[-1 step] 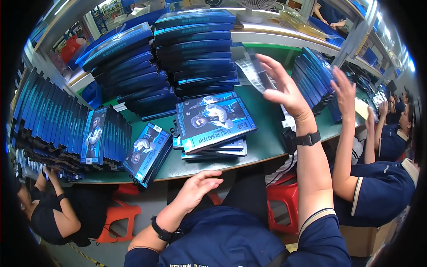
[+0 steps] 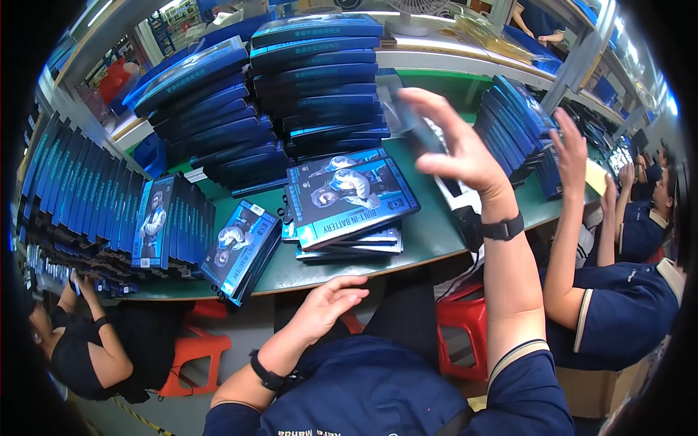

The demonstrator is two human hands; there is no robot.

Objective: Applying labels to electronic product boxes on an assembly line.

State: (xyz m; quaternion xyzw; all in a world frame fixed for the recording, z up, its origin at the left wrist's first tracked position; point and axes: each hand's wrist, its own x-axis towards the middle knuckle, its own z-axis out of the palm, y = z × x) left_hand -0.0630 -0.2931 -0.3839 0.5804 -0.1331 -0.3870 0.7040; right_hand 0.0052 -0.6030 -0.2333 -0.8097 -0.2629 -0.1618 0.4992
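My right hand (image 2: 465,149) is raised over the right side of the table, its fingers and thumb curved round the edges of a thin, dark, flat piece (image 2: 413,131). Motion smears that piece, so its kind is unclear. Below the table's front edge, my left hand (image 2: 331,309) hangs over my lap, fingers stretched out, with nothing in it. Between the hands lies a short pile of flat blue printed boxes (image 2: 356,196), unevenly stacked. Another small pile of blue boxes (image 2: 240,247) leans at the table's front edge, to the left.
Tall stacks of blue boxes (image 2: 316,80) stand at the back. A long row of upright boxes (image 2: 80,182) fills the left. More boxes (image 2: 509,127) lean at the right. A co-worker's hand (image 2: 571,145) is raised nearby. Red stools (image 2: 462,334) stand below the green table (image 2: 429,240).
My right hand has shifted slightly left and down, and the dark flat piece has moved with it. My left hand has hardly moved. The co-worker's raised hand at the right has shifted slightly right.
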